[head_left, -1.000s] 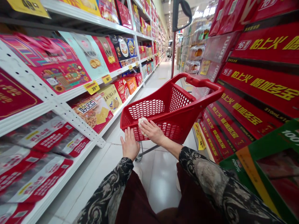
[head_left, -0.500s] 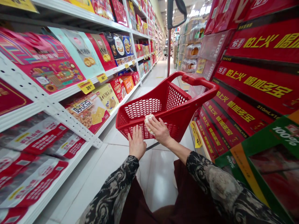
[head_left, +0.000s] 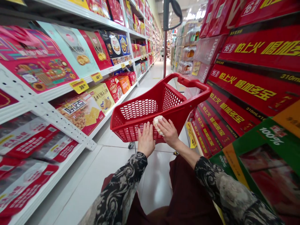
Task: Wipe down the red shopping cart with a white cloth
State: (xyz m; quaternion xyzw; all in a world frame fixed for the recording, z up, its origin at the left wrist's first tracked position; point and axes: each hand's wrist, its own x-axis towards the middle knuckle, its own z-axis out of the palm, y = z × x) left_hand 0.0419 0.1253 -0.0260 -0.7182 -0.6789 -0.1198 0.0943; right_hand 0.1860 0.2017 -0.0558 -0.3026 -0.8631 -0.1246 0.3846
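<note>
I find both forearms reaching forward from the lower edge of the head view, in black-and-cream patterned sleeves. My left hand (head_left: pixel 147 139) lies back up, its fingers pointing away along the near side of the red plastic basket (head_left: pixel 123 132). Those fingers are extended and close together, with slight gaps at the tips; they overlap the meshed wall, though I cannot confirm firm contact.

My right hand (head_left: pixel 169 132) angles in from the right, just beside the left, back up and fingers nearly straight. They lie over a crumpled white cloth (head_left: pixel 157 125) at the basket's near wall, just below the rim. The thumb is hidden, so I cannot tell whether the cloth is pinched.

The basket is glossy and tapered, its walls perforated with rounded openings, its looped handle (head_left: pixel 195 89) rising to the right. A small wheel (head_left: pixel 131 145) shows beneath, on pale, reflective floor tiles (head_left: pixel 93 175). White metal shelving (head_left: pixel 44 109) stands left; stacked red cartons (head_left: pixel 248 89) and a green box (head_left: pixel 260 147) stand right.
</note>
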